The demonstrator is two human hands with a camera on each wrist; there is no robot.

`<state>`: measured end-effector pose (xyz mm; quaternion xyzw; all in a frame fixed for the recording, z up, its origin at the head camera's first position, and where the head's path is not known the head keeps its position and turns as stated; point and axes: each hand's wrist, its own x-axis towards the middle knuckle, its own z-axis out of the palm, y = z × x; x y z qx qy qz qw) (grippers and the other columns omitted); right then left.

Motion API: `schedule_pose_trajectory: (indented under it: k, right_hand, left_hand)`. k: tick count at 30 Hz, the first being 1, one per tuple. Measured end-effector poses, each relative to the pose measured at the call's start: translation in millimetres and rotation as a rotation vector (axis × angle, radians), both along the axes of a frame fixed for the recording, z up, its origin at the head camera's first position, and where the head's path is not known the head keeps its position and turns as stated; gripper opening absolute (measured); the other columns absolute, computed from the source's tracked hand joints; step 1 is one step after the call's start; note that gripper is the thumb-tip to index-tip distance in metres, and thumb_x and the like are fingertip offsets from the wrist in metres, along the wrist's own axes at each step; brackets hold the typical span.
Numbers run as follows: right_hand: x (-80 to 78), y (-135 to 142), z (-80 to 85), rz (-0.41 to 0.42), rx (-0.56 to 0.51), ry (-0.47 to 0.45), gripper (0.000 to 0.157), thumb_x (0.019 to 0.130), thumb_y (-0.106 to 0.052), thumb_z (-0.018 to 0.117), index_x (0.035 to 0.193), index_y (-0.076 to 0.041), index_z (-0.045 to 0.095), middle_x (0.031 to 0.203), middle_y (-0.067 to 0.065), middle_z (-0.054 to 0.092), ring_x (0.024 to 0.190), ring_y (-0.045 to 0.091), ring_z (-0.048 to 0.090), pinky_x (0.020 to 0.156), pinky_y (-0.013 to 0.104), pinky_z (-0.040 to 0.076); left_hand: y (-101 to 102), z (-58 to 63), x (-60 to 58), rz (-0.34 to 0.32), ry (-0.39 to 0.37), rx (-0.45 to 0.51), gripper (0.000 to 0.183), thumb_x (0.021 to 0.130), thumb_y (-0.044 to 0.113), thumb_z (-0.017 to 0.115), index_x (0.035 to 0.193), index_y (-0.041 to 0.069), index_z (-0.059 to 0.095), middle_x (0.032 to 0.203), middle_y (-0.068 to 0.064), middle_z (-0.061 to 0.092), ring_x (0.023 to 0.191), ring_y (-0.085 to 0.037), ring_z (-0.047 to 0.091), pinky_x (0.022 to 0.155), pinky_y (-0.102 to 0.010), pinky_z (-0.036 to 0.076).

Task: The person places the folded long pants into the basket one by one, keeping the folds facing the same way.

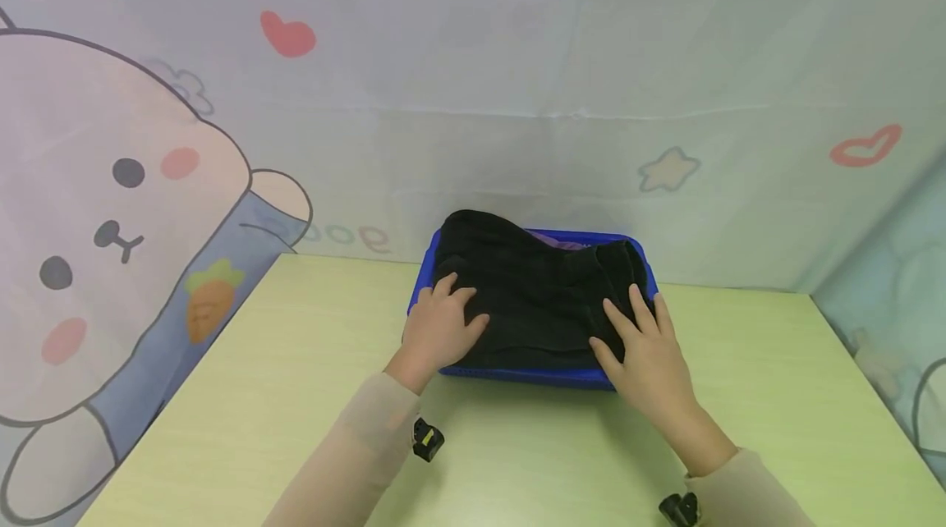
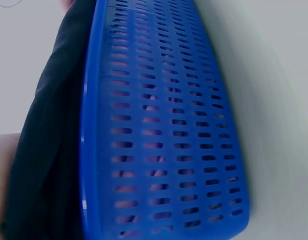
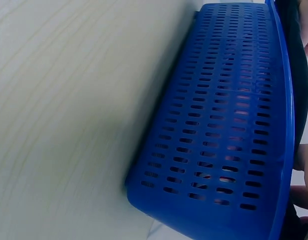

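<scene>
A folded black cloth garment [image 1: 528,305] lies across the top of a blue slotted plastic basket [image 1: 532,378], covering most of its opening. My left hand [image 1: 443,326] rests on the garment's left side with fingers spread. On its right side my right hand [image 1: 650,359] lies with fingers extended over the cloth and the basket's right rim. A bit of purple cloth [image 1: 550,241] shows at the back rim. In the left wrist view the basket's slotted wall [image 2: 158,125] has pinkish material behind its holes. The right wrist view shows the same wall [image 3: 213,120] with the garment above its rim.
The basket stands on a pale wooden table [image 1: 296,396], near its back edge. Behind it hangs a printed cloth backdrop [image 1: 502,84] with hearts, a star and a cartoon bear. Small black wrist cameras sit under the left sleeve [image 1: 355,445] and the right sleeve [image 1: 746,494].
</scene>
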<state>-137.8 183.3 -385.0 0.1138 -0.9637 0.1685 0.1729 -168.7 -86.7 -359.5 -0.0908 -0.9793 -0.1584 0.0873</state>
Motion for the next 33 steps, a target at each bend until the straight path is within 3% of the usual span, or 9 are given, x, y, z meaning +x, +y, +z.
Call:
schedule_pose_trajectory:
  k: [12,22,33]
  right_hand:
    - [7.6,-7,0.5,-0.002,0.094,0.049,0.054,0.09,-0.031,0.06,0.136,-0.004,0.05,0.146,0.03,0.033,0.137,0.05,0.022,0.114,0.057,0.017]
    - [15.5,-14,-4.6,-0.027,0.06,-0.039,0.053,0.091,-0.029,0.059,0.135,0.0,0.05,0.145,0.03,0.034,0.137,0.05,0.021,0.112,0.06,0.019]
    - [13.2,-12,-9.7,-0.042,0.026,-0.087,0.052,0.093,-0.028,0.051,0.137,0.0,0.047,0.146,0.03,0.033,0.138,0.049,0.02,0.113,0.059,0.017]
  left_hand:
    - [-1,-5.0,-1.0,-0.033,-0.077,-0.058,0.046,0.096,0.04,0.049,0.128,0.008,0.059,0.146,-0.02,0.04,0.128,-0.045,0.042,0.102,-0.054,0.04]
    - [-3,-16.7,1.9,-0.023,-0.146,-0.066,0.044,0.095,0.038,0.052,0.126,0.008,0.061,0.142,-0.02,0.045,0.127,-0.044,0.043,0.103,-0.052,0.04]
    - [-2,-17.7,-4.4,-0.032,-0.154,-0.043,0.042,0.093,0.034,0.057,0.123,0.005,0.063,0.134,-0.019,0.053,0.12,-0.043,0.048,0.103,-0.051,0.041]
